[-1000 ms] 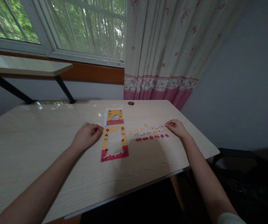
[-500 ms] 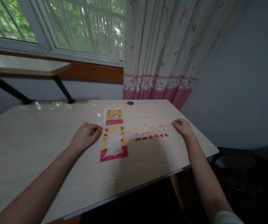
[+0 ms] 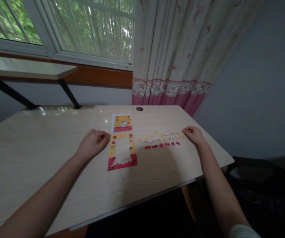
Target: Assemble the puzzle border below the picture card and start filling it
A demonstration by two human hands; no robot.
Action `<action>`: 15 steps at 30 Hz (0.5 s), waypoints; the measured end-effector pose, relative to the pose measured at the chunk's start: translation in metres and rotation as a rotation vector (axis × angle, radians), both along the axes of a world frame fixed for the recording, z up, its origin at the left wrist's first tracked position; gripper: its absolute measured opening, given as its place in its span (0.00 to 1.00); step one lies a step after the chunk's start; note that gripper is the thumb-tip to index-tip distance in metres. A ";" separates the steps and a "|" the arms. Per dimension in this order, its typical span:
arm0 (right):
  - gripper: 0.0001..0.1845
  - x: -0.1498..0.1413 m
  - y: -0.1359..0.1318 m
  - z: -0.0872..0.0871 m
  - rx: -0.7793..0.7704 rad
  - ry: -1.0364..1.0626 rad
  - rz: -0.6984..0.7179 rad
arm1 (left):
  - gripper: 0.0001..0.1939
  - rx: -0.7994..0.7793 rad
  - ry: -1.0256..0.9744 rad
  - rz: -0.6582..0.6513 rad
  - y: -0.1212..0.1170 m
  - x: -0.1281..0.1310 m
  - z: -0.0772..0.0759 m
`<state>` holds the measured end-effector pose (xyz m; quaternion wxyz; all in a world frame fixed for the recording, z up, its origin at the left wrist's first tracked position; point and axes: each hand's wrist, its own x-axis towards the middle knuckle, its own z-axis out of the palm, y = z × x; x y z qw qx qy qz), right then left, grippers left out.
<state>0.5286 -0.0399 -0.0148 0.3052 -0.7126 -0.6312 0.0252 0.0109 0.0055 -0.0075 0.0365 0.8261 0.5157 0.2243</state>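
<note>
A jigsaw border (image 3: 111, 153), yellow above and pink-red below, lies on the table around a bare middle. My left hand (image 3: 94, 142) is closed at its upper left corner, thumb and fingers together; anything between them is hidden. Just beyond the border is a picture sheet (image 3: 122, 123) with a white animal on yellow and red. Loose puzzle pieces lie to the right in rows, yellow and white ones (image 3: 166, 139) behind pink-red ones (image 3: 161, 145). My right hand (image 3: 194, 135) pinches at the right end of the back row, beside a yellow piece. What its fingertips hold, if anything, is too small to tell.
The pale wooden table (image 3: 45, 158) has a round cable hole (image 3: 139, 109) near its back edge. A raised shelf (image 3: 33, 67) on black legs stands at the back left. Behind are a window and a curtain (image 3: 172, 59); a dark chair (image 3: 254, 165) is at the right.
The whole view has shifted slightly to one side. Both hands keep the same closed pose, and the border, sheet and loose pieces lie as before.
</note>
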 end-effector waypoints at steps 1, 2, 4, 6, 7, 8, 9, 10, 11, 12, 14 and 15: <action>0.18 0.000 0.000 0.000 0.000 0.006 0.003 | 0.20 0.000 0.000 0.001 0.000 0.000 0.000; 0.18 0.000 0.000 0.000 0.002 0.011 0.006 | 0.21 -0.002 0.000 0.002 0.000 0.000 0.001; 0.18 0.000 0.000 0.000 0.004 0.020 0.010 | 0.21 -0.011 0.005 0.005 0.000 0.001 0.001; 0.18 0.000 0.000 0.000 0.001 0.028 0.009 | 0.21 -0.015 0.010 0.006 0.000 0.001 0.002; 0.18 0.000 -0.001 0.000 -0.003 0.032 0.007 | 0.21 -0.012 0.013 0.005 0.000 0.001 0.002; 0.19 0.000 -0.001 0.000 -0.008 0.038 0.007 | 0.21 -0.007 0.016 0.004 0.000 0.001 0.001; 0.19 0.000 -0.001 0.000 -0.012 0.044 0.007 | 0.21 -0.002 0.018 0.001 0.000 0.001 0.001; 0.19 0.000 -0.001 0.000 -0.015 0.051 0.009 | 0.21 0.002 0.018 -0.001 0.000 0.000 0.001; 0.19 0.000 -0.001 0.000 -0.017 0.056 0.012 | 0.21 0.004 0.016 -0.002 0.000 0.000 0.000; 0.18 0.000 -0.001 0.000 -0.019 0.061 0.015 | 0.21 0.004 0.015 -0.003 0.000 0.000 -0.001; 0.18 0.000 -0.001 0.001 -0.025 0.069 0.027 | 0.21 0.002 0.010 -0.003 0.001 -0.001 -0.002; 0.17 -0.001 -0.001 0.001 -0.032 0.072 0.034 | 0.21 0.001 0.009 0.000 0.001 -0.001 -0.002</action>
